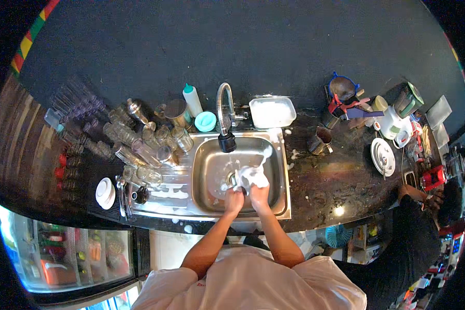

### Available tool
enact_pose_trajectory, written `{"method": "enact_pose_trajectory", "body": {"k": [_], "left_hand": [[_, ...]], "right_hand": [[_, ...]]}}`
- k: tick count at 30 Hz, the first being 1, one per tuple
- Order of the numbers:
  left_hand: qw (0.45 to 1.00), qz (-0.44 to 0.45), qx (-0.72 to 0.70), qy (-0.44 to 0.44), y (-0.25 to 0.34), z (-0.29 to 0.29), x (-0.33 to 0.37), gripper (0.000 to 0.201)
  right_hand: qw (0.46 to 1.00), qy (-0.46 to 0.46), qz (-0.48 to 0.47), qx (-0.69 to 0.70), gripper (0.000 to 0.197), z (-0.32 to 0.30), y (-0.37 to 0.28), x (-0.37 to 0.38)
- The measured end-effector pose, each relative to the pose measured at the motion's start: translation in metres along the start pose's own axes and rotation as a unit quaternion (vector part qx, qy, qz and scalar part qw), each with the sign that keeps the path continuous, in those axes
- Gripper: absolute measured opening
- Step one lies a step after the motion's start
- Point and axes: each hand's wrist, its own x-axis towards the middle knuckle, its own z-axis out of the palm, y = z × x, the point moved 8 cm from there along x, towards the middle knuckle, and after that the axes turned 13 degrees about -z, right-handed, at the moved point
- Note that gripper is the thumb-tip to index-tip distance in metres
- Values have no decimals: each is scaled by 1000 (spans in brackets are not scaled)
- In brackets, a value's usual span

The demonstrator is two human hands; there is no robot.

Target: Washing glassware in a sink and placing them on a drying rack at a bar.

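Over the steel sink (205,178), my left hand (234,200) and my right hand (259,193) are close together, fingers curled in. Thick white suds (253,175) cover the right hand's fingers and whatever is between the two hands, so its kind cannot be made out. A roundish, glassy edge shows just beyond my left hand. Above the basin hangs the black spray head of a flexible tap (227,143), apart from both hands. Foam also clings to the basin's right side.
Glasses and jars (144,150) crowd the drainboard, with bowls (105,193) and cutlery at left. A white tub (272,112), squeeze bottle (192,100) and turquoise bowl (205,121) stand behind. Rightward are a metal jug (321,140), plates (382,156) and a person in black (398,243).
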Motion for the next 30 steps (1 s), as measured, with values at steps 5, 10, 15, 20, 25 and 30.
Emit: {"method": "enact_pose_trajectory", "body": {"k": [5, 10, 15, 20, 25, 30], "left_hand": [[845, -330, -368, -203, -33, 7, 4, 23], [736, -374, -510, -240, -37, 20, 3, 19], [746, -373, -549, -56, -73, -13, 2, 16], [800, -355, -465, -134, -77, -23, 8, 31], [735, -303, -587, -153, -65, -24, 18, 30], [707, -297, -635, -94, -85, -55, 35, 25]], "right_hand": [[990, -2, 79, -114, 24, -54, 57, -5], [940, -216, 261, 38, 23, -17, 103, -49], [966, -73, 247, 34, 18, 5, 69, -44], [980, -96, 169, -46, 25, 14, 66, -34], [932, -260, 231, 100, 37, 52, 59, -39], [945, -249, 212, 9, 32, 35, 30, -29]]}}
